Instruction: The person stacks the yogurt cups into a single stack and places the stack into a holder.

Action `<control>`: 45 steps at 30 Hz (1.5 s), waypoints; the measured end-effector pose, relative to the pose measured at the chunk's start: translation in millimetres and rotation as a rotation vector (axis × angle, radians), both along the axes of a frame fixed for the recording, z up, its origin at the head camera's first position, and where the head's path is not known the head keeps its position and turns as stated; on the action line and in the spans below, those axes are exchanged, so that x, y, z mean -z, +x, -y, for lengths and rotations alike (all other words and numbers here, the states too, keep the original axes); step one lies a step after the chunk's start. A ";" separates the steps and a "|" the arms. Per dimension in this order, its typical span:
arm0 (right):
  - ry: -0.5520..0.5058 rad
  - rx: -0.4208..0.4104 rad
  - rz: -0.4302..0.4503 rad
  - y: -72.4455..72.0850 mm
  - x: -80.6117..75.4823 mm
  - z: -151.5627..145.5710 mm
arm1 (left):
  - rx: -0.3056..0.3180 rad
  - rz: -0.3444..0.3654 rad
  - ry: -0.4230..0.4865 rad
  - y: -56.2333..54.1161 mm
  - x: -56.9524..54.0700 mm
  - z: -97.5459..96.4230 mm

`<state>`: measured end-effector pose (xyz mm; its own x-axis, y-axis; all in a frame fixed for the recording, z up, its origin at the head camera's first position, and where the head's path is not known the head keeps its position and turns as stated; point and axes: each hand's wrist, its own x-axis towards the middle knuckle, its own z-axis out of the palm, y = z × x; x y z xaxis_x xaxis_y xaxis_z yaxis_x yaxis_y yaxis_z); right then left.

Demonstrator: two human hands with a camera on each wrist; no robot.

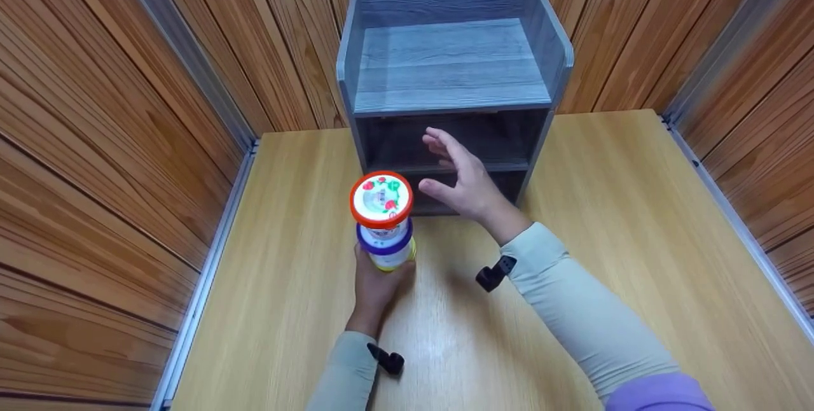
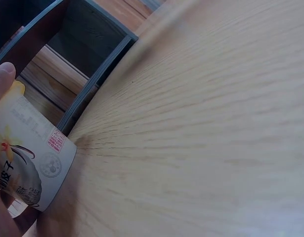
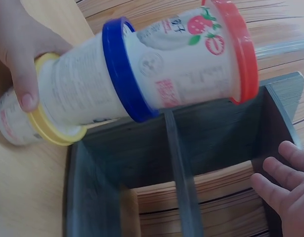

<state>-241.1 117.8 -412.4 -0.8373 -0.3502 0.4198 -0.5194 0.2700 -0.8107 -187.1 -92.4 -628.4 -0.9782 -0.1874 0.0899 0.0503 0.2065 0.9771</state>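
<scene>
Three white tubs stand in one stack on the tabletop. At the bottom is a yellow-lidded tub (image 2: 45, 153), printed with a flower. Above it comes a tub with a blue lid (image 3: 82, 81), and on top a red-lidded tub (image 1: 381, 200) decorated with strawberries. My left hand (image 1: 376, 284) grips the bottom tub, its thumb (image 3: 27, 96) lying against the yellow lid. My right hand (image 1: 467, 188) is raised to the right of the red lid, apart from it, fingers extended and holding nothing.
A grey wooden shelf unit (image 1: 451, 67) stands behind the stack, against the slatted wood wall (image 1: 292, 35). Its top is a tray with raised sides, over two front compartments. The light wood table (image 1: 292, 322) extends to metal rails at both sides.
</scene>
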 end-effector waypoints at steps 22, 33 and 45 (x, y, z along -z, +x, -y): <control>0.085 0.114 -0.255 -10.7 -61.1 -48.0 | -0.017 0.052 0.001 2.8 -0.6 0.1; 0.059 0.159 -0.265 -12.0 -95.0 -67.6 | -0.016 0.038 -0.009 2.0 0.1 -1.0; 0.053 0.202 -0.288 -14.3 -120.1 -85.3 | -0.023 0.046 -0.018 1.3 -1.5 -1.9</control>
